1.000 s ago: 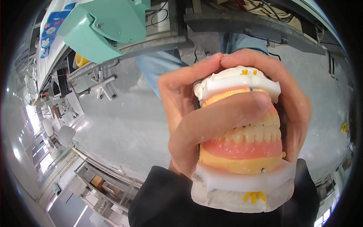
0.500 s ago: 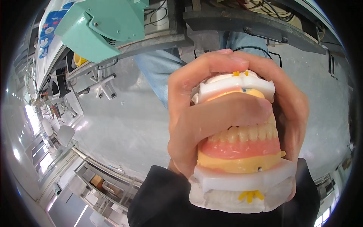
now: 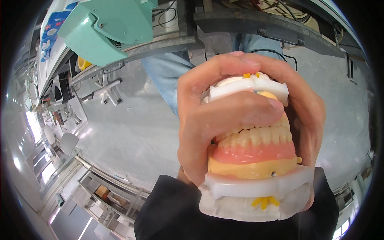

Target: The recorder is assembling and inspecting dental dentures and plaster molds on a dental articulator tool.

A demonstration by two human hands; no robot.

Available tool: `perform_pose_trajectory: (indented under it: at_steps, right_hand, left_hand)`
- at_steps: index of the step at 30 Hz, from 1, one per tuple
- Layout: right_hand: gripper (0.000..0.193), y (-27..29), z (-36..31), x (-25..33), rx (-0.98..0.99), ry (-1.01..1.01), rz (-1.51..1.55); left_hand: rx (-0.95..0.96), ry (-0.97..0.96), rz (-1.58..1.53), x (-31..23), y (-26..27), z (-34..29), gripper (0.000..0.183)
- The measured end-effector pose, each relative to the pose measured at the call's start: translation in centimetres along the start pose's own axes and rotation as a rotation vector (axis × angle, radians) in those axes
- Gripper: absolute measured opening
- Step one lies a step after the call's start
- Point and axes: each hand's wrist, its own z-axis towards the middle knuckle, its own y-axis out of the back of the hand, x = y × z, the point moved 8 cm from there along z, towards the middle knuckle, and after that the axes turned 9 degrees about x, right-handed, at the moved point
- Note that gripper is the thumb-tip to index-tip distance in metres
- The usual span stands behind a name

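Note:
Close in front of me, both hands hold a dental model (image 3: 254, 153) with upper and lower parts. The lower part shows cream teeth above pink gum, a yellow plaster layer, a white band (image 3: 260, 185) and a pale plaster base (image 3: 244, 210) marked with yellow lines. My left hand (image 3: 196, 116) wraps its left side, the thumb lying across the front and hiding most of the upper teeth. Around the right side and top curves my right hand (image 3: 308, 98); some of its fingers are hidden behind the model. Another white band (image 3: 236, 90) crosses the upper part.
A bench with a dark metal frame (image 3: 256, 26) runs along the far side, with a light green machine housing (image 3: 120, 24) at its left end. Cables hang there. Below are jeans-clad legs (image 3: 164, 72), grey floor (image 3: 132, 132) and a wheeled chair base (image 3: 108, 90). Shelving (image 3: 106, 192) stands lower left.
The dental model has shifted slightly upward in view and tilted a little. My left thumb has moved slightly up and left across its front. Both hands keep their hold.

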Motion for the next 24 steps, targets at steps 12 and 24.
perform_pose_trajectory:
  at_steps: [12,24]
  right_hand:
    - [0.077,-0.8,-0.1,0.8,-0.155,-0.275,-0.149]
    - [0.099,0.2,-0.4,-0.3,-0.079,-0.231,0.029]
  left_hand:
    - [0.085,-0.03,0.067,0.0,0.0,0.7,0.035]
    - [0.175,-0.063,0.149,-0.3,0.4,0.6,0.035]
